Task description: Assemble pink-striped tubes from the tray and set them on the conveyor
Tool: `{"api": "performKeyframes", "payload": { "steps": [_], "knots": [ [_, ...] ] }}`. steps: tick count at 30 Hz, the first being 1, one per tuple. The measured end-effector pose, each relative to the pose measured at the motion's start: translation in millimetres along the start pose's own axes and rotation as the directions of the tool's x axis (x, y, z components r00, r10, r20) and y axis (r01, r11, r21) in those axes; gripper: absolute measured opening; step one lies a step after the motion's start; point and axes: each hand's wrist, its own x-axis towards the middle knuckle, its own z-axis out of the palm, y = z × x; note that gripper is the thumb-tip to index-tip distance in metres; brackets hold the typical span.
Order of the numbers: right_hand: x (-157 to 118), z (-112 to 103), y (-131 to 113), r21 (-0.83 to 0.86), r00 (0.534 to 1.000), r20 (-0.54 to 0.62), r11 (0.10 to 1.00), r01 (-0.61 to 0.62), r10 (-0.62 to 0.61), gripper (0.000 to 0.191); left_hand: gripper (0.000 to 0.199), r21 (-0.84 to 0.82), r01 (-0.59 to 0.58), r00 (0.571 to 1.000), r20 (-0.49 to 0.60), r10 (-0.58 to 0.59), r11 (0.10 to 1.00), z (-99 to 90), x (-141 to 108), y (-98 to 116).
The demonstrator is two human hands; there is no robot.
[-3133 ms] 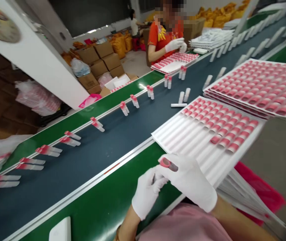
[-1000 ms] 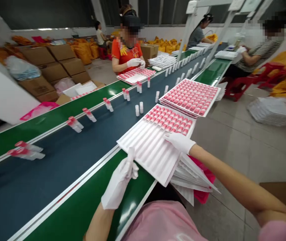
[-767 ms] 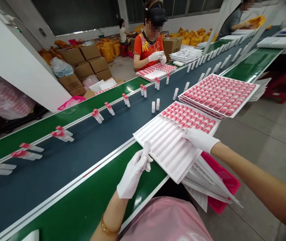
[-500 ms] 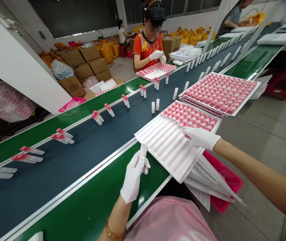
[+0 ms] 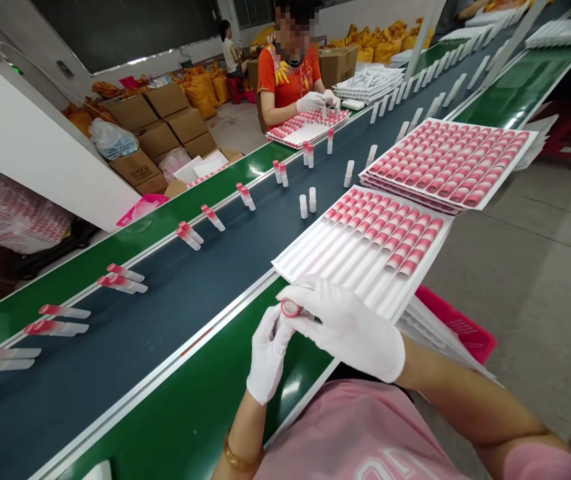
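Note:
My left hand and my right hand, both in white cotton gloves, meet over the green side strip of the conveyor. Between them they grip a small tube with a pink rim, whose body is mostly hidden by the gloves. Just beyond my right fingers lies a white moulded tray. Pink-and-white tubes fill its far grooves, and its near grooves hold none.
A stack of full trays lies past the tray. On the dark conveyor belt, several tubes stand or lie in pairs. A gloved co-worker sits across it. A red crate stands on the floor at right.
My right hand has left the tray's edge and moved left to the tube in my left hand. The tube has tilted, and its pink rim now shows.

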Motion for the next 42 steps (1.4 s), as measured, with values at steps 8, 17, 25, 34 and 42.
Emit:
{"api": "performKeyframes", "payload": {
  "steps": [8,17,25,34,42],
  "knots": [
    [-1.8,-2.7,-6.4,0.106,0.999,0.043,0.994,0.026,-0.031,0.016,0.04,-0.017,-0.041,0.999,-0.013,0.041,0.999,-10.4,-0.6,-11.3],
    [2.7,-8.3,-7.4,0.23,0.993,0.113,0.972,-0.051,0.025,0.017,0.038,0.037,-0.023,1.0,-0.013,0.023,0.999,-16.6,-5.1,-12.4],
    [5.1,-4.8,-3.5,0.185,0.973,0.213,0.974,-0.129,0.088,0.017,0.031,0.049,-0.006,1.0,-0.002,0.006,0.999,-8.0,-6.3,3.0],
    [-2.8,14.0,15.4,0.258,0.943,0.219,0.917,-0.305,0.252,0.022,0.017,0.228,0.11,0.987,0.091,-0.133,0.968,-4.7,-16.7,13.2],
    [-3.5,41.9,43.6,0.381,0.88,0.357,0.812,-0.442,0.312,0.054,0.026,0.512,0.01,0.959,-0.249,0.137,0.859,-103.4,57.0,24.1]
  ]
}}
